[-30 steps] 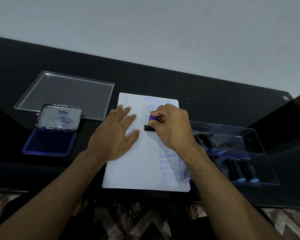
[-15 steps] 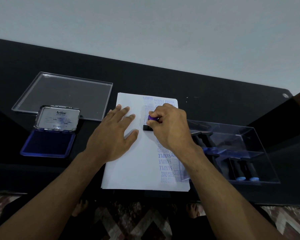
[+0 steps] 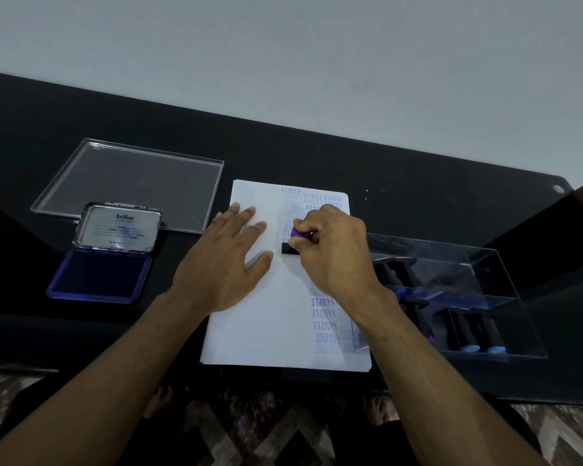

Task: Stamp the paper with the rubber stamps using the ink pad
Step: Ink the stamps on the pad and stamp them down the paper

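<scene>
**Q:** What's readable on my feed?

**A:** The ink pad lies open on the left of the table; its raised lid says "Artline". The paper in the middle carries blue prints down its right side: I can read "SAMPLE" several times, "FAX OUT", "FRAGILE" upside down, and something like "AIR MAIL" that's partly hidden.

**Q:** And the hands?

**A:** My left hand lies flat on the paper with straight fingers, holding nothing. My right hand has its fingers curled round one rubber stamp, with a purple knob and a black base down on the sheet.

**Q:** Counts?

**A:** One clear lid sits behind the pad and one clear stamp box on the right. Two blue knobs show; the rest I can't count.
</scene>
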The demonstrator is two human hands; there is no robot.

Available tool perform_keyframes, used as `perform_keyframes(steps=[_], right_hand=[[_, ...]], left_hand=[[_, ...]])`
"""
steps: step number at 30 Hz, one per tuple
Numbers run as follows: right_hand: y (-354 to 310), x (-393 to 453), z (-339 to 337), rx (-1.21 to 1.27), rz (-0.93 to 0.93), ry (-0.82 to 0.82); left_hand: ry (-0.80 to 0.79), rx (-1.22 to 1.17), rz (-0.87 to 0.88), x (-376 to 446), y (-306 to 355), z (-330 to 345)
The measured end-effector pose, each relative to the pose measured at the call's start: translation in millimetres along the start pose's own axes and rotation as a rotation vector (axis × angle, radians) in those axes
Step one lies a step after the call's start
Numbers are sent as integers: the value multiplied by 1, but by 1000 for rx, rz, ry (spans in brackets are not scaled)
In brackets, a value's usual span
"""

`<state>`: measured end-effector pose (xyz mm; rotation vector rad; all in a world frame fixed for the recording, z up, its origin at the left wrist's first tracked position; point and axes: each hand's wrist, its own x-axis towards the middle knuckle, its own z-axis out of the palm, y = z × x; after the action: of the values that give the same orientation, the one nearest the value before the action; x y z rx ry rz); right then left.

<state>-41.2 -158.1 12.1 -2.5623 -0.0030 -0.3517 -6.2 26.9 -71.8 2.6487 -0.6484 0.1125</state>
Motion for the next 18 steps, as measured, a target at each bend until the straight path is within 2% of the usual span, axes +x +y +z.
perform_keyframes(steps=[18], right_hand=[[-3, 9, -3, -12, 72, -54]], left_hand=[[11, 12, 16, -1, 1, -1]])
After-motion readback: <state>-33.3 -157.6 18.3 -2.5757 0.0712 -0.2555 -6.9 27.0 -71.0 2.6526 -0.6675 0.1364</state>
